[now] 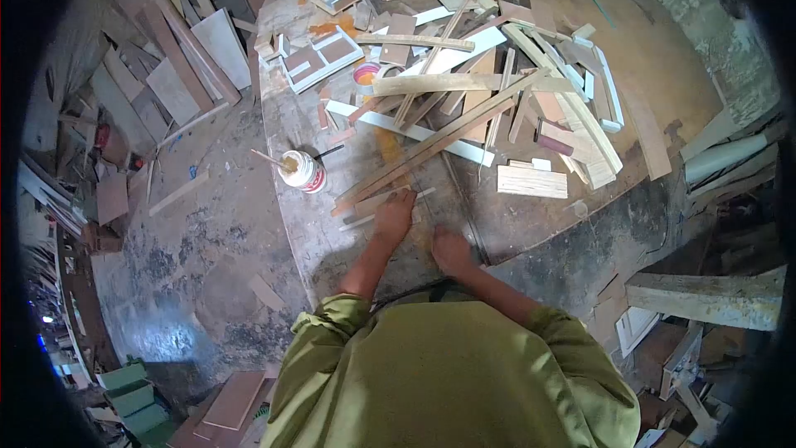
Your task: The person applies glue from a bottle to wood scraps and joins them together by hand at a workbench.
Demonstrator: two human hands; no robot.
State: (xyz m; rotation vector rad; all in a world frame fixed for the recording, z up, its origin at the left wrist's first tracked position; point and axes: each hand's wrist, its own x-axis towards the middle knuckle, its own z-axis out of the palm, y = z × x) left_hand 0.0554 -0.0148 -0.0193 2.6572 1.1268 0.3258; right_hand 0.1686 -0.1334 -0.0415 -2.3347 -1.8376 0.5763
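My left hand [395, 214] is at the near part of the worktable, fingers closed over a thin pale wooden strip [356, 223] whose two ends stick out on either side. Just beyond it lies a short flat piece of wood [377, 202]. To the right, close to the table's front edge, my right hand [452, 250] is curled; whatever its fingers hold, if anything, is hidden. Long brown wooden strips [431, 145] stretch diagonally past my left hand. A white glue tub [303, 172] with a stick in it stands to the left.
Wooden strips and boards [489, 83] pile across the worktable [514, 236]. Beyond the tub are a small pink-rimmed can [366, 75] and a white-edged frame [323, 60]. A pale block [532, 182] lies right. Boards [178, 87] lean at left; scraps lie on the floor.
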